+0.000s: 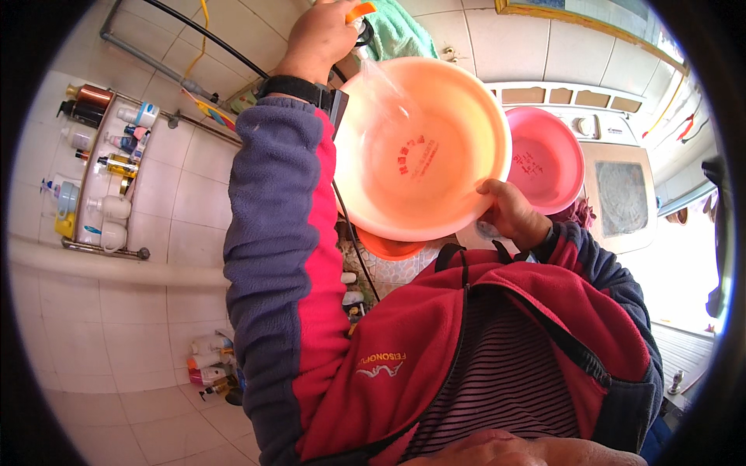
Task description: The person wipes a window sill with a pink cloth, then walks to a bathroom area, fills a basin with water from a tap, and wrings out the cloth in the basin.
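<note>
My left hand [324,36] is at the top, closed around a water tap [363,35] with an orange lever. Clear water runs from its spout into a large, light orange plastic basin [402,192], which has red printing on its bottom. On the basin's lower right rim, my right hand [513,212] grips with the thumb on top and the fingers beneath. The basin tilts a little. A mint green towel [402,35] hangs just behind the tap. Beneath the basin shows part of an orange-red basin [389,247].
A pink basin [551,157] sits on the washing machine [619,145] at the right. On the left wall, a shelf [96,169] holds several bottles. More bottles [210,361] stand low at the left. A dark hose [356,250] hangs beside the large basin. A framed mirror [594,20] is at the upper right.
</note>
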Demonstrator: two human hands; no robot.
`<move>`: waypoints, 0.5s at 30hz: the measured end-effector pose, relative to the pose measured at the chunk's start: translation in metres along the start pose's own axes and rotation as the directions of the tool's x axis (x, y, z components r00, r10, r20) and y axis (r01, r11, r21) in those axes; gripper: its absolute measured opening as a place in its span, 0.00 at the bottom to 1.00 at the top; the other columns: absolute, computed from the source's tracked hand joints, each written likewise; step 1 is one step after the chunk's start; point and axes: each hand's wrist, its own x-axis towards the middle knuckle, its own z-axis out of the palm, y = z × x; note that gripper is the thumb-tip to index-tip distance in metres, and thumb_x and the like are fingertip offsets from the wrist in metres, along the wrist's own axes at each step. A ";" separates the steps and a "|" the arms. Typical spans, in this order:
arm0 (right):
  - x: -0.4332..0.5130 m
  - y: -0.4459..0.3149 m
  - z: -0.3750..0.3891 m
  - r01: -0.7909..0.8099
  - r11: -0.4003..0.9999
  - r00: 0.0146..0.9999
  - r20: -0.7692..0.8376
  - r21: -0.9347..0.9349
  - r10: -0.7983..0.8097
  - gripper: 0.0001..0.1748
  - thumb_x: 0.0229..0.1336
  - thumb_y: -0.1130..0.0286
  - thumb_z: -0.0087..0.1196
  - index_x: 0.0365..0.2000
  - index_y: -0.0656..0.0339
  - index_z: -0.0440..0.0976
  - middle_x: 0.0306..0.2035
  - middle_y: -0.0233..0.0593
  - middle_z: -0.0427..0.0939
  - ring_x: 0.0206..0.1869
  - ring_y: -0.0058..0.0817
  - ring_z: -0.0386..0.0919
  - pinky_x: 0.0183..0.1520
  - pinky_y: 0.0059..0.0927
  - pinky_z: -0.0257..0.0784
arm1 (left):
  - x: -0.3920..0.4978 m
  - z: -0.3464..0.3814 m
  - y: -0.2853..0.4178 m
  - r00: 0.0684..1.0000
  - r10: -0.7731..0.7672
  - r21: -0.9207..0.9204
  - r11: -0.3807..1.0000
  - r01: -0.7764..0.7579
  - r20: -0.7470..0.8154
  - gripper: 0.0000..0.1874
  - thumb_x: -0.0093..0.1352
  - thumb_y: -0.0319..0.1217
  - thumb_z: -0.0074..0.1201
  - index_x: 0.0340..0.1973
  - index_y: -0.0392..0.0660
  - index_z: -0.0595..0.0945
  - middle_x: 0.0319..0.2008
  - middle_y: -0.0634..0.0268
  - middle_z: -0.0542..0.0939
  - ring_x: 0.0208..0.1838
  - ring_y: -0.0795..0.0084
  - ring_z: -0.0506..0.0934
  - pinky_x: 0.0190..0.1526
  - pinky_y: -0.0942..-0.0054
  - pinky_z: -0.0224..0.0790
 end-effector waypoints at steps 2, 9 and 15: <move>0.001 -0.005 0.001 0.020 1.000 1.000 0.013 -0.004 -0.020 0.26 0.58 0.68 0.51 0.55 0.71 0.68 0.48 0.51 0.80 0.47 0.40 0.82 0.55 0.38 0.76 | 0.001 0.001 0.002 1.000 -0.020 0.018 1.000 0.020 -0.005 0.19 0.66 0.26 0.49 0.52 0.47 0.84 0.43 0.46 0.80 0.45 0.45 0.80 0.47 0.56 0.74; -0.004 -0.007 0.005 0.031 0.999 0.998 -0.045 -0.012 -0.032 0.24 0.57 0.68 0.52 0.52 0.72 0.69 0.45 0.52 0.80 0.43 0.41 0.82 0.52 0.39 0.77 | 0.004 0.008 -0.009 1.000 0.014 0.109 0.994 -0.013 -0.004 0.18 0.68 0.27 0.49 0.53 0.49 0.83 0.44 0.47 0.80 0.47 0.46 0.79 0.48 0.54 0.74; -0.005 0.008 0.002 -0.020 0.998 0.999 -0.044 0.051 0.022 0.24 0.57 0.65 0.51 0.53 0.63 0.71 0.45 0.43 0.81 0.43 0.34 0.81 0.50 0.33 0.76 | 0.004 0.016 -0.014 0.998 0.034 0.136 0.990 -0.027 -0.055 0.17 0.70 0.29 0.50 0.54 0.49 0.82 0.45 0.48 0.80 0.48 0.46 0.79 0.49 0.55 0.73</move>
